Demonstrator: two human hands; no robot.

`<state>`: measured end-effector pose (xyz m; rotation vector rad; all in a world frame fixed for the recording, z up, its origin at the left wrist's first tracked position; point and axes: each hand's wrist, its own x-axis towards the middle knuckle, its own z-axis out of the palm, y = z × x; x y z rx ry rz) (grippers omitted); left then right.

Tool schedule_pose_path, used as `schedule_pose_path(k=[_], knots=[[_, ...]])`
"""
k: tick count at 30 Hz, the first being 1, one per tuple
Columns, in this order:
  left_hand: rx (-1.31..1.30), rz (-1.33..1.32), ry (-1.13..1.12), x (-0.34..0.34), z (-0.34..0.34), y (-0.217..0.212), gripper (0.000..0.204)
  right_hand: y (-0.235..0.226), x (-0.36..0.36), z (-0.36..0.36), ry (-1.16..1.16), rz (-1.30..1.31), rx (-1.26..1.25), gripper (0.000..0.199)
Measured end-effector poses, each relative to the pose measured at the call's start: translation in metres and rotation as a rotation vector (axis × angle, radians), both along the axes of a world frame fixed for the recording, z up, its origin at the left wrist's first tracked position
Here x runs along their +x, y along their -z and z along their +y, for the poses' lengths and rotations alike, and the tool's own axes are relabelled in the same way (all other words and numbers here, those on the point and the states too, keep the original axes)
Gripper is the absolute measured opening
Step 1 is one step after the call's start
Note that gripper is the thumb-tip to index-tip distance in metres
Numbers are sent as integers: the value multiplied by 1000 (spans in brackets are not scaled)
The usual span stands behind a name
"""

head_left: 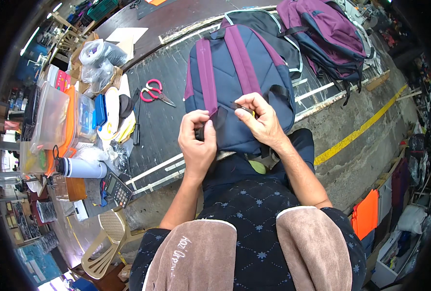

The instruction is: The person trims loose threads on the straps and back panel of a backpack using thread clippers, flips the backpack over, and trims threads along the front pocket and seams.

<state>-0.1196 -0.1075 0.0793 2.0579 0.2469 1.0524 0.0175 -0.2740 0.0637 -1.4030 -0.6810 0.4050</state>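
Observation:
A navy and purple backpack [230,127] lies at the table's edge in front of me, its back panel and two purple shoulder straps facing up. My left hand [197,143] is closed at the lower end of the left shoulder strap [207,77], pinching dark webbing there. Just to the right, my right hand [263,120] grips a small black piece [238,106] between thumb and fingers. It looks like a strap end or buckle, but the fingers cover most of it. A loop of black webbing [279,92] lies on the bag beyond the right hand.
Red-handled scissors [156,92] rest on the dark table left of the backpack. Farther left stand a white bottle [82,168], a calculator [118,189] and plastic bins [53,116]. Another purple backpack [327,36] lies at the back right. A plastic chair [101,242] stands lower left.

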Motion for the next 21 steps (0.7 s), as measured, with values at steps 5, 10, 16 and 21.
schedule_pose_path(k=[5, 10, 16, 21], knots=[[-838, -7, 186, -4, 5, 14, 44, 2, -9, 20, 64, -190, -120, 25], [-849, -31, 178, -4, 3, 8, 55, -6, -14, 33, 36, -226, -117, 26], [-866, -43, 207, -6, 1, 9, 57, -11, -14, 42, 26, -266, -128, 30], [-935, -62, 233, -6, 0, 10, 59, -9, -13, 43, 23, -260, -134, 27]])
